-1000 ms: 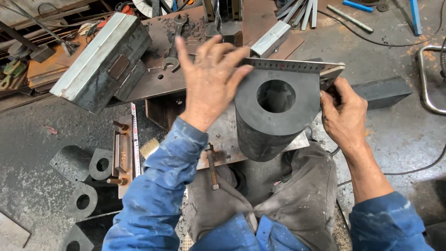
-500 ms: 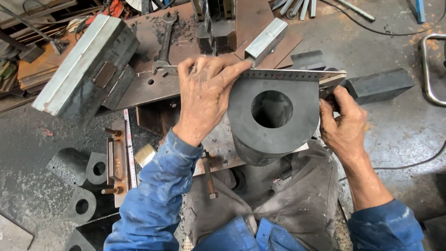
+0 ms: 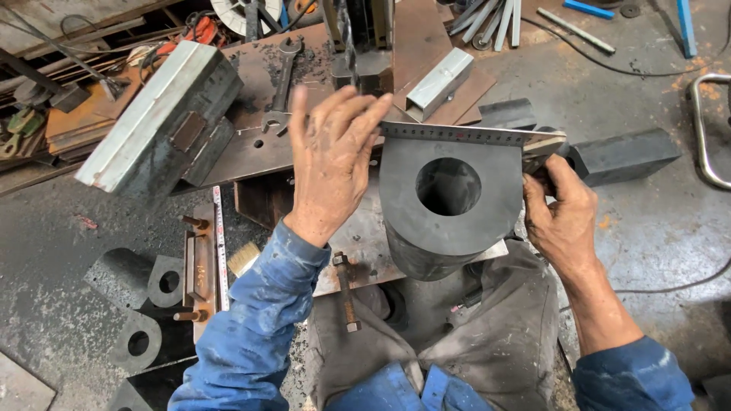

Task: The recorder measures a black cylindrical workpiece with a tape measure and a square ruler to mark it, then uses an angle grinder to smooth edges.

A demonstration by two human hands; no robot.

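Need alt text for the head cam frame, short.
Two bare hands hold a metal ruler across the top of a thick steel block with a round hole; left hand presses its end, right hand grips the other, amid workshop scrap.

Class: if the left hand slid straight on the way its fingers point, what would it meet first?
Probably the dark upright steel post just beyond the left hand; its fingertips already rest on the ruler. Depth is unclear.

The big metal block (image 3: 449, 198) with the round hole is dark grey, almost black, and the ruler (image 3: 464, 134) on top of it is shiny silver with tiny black marks. The sleeves (image 3: 251, 335) are bright blue with pale dusty spots. The floor (image 3: 53, 251) is dark grey, and the plate (image 3: 251, 144) behind is rusty brown.
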